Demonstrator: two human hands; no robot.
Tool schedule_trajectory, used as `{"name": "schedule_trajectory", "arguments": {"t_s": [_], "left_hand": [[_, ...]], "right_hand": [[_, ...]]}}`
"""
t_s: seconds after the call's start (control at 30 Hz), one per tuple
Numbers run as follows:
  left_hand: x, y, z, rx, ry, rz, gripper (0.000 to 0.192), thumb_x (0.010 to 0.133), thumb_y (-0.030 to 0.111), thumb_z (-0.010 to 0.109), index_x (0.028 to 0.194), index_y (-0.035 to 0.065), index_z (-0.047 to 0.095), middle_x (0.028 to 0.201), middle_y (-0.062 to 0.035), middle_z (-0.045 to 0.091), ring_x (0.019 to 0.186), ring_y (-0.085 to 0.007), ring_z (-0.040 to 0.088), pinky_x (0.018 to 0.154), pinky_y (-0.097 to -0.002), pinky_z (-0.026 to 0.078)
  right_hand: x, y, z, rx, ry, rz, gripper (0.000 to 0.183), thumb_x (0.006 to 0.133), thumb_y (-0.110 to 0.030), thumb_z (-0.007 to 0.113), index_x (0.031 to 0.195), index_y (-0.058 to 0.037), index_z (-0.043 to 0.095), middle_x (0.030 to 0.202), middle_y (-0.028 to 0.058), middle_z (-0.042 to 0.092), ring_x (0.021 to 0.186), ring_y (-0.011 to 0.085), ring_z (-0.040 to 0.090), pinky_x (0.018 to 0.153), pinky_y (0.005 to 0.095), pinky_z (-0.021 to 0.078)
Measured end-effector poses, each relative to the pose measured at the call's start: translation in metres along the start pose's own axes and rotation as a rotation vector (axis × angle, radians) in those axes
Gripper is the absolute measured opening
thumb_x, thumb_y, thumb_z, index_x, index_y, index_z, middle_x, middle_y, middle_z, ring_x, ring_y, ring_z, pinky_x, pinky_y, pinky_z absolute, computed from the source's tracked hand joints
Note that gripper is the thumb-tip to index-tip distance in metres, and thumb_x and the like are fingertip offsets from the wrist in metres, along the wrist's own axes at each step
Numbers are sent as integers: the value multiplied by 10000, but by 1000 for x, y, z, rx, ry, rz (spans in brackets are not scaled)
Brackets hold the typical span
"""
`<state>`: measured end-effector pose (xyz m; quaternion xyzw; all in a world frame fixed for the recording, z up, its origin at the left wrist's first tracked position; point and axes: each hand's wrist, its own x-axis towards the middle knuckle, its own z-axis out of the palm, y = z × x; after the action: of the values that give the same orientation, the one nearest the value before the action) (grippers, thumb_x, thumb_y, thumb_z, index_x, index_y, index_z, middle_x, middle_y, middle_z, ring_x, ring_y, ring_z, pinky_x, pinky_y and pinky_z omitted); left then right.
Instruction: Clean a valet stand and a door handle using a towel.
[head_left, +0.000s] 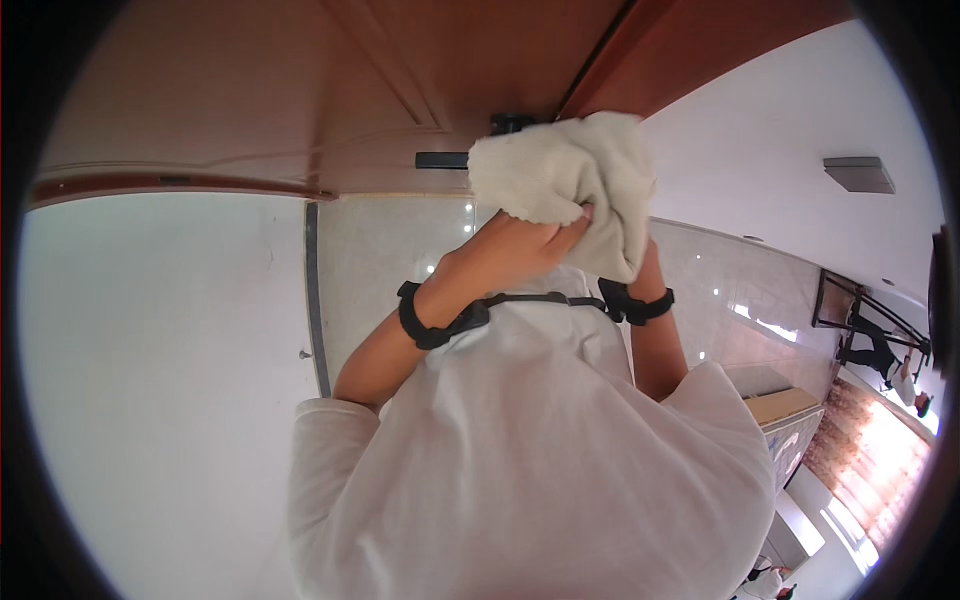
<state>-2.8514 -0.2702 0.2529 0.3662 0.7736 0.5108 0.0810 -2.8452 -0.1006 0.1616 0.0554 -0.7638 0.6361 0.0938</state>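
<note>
A folded cream cloth (562, 172) is in front of me, with my left hand (544, 240) shut on its near edge, thumb on top. My right hand (651, 259) is at the cloth's right side; the cloth hides its fingers, so its grip does not show. Behind the cloth stands a reddish-brown wooden door (262, 97). A black door handle (441, 160) sticks out to the left of the cloth, and a dark lock fitting (511, 123) shows just above it. Black straps with small devices circle both wrists.
White walls (165, 360) flank me on both sides. A grey box (859, 174) is fixed to the right wall. Pale glossy tiles (375, 247) cover the floor. Cartons (784, 409) stand behind me on the right. Farther off, a person (892, 371) is beside a black-framed table (836, 300).
</note>
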Motion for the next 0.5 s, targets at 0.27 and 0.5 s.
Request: {"name": "schedule_trajectory", "arguments": {"t_s": [0.27, 0.5], "left_hand": [[6, -4, 31, 651, 291, 344, 212, 880, 201, 619, 1055, 111, 699, 1000, -76, 667, 918, -283, 631, 813, -418, 510], [-3, -64, 41, 200, 160, 151, 195, 875, 169, 602, 1031, 82, 683, 1001, -103, 677, 919, -324, 632, 822, -426, 507]], "right_hand": [[12, -6, -24, -13, 5, 55, 480, 842, -103, 638, 1296, -15, 513, 1265, 138, 557, 1142, 278, 543, 977, 353, 436], [-4, -24, -34, -23, 29, 115, 483, 822, -108, 636, 1287, -30, 530, 1273, 156, 550, 1152, 329, 539, 976, 373, 433]]}}
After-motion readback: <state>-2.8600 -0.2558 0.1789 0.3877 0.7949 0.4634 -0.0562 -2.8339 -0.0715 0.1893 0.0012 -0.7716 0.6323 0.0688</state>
